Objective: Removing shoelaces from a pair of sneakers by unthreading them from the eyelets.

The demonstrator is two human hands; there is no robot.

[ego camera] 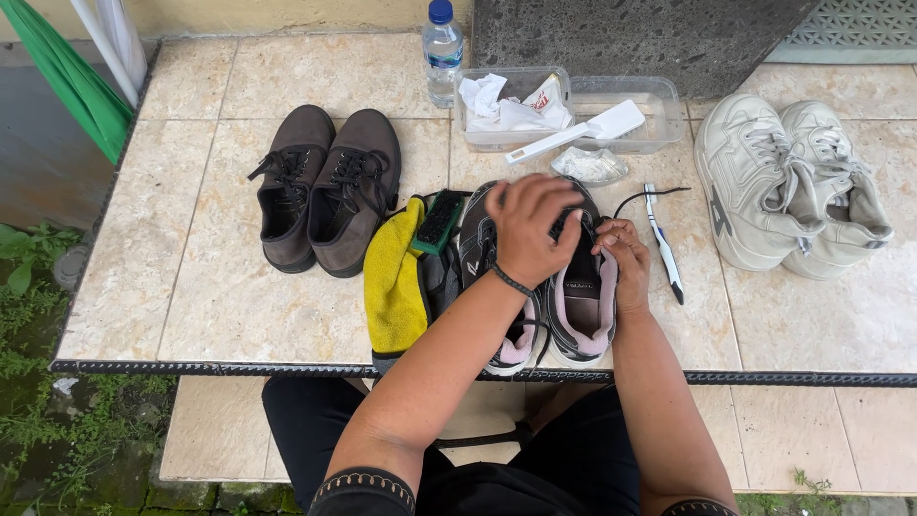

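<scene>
Tiled table (239,287): black sneakers (583,306), pink-lined.

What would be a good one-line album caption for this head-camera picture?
Both hands, left and right, work the laces of black-and-pink sneakers, between brown shoes and white sneakers.

Outdoor spot, daylight, soft & even. Beige marble-look tiled table (229,287) w/ dark patterned metal edge (191,367). Behind it a rough dark grey stone slab (630,33) & cream wall (287,14). Mossy paving w/ weeds (38,420) at left.
</scene>
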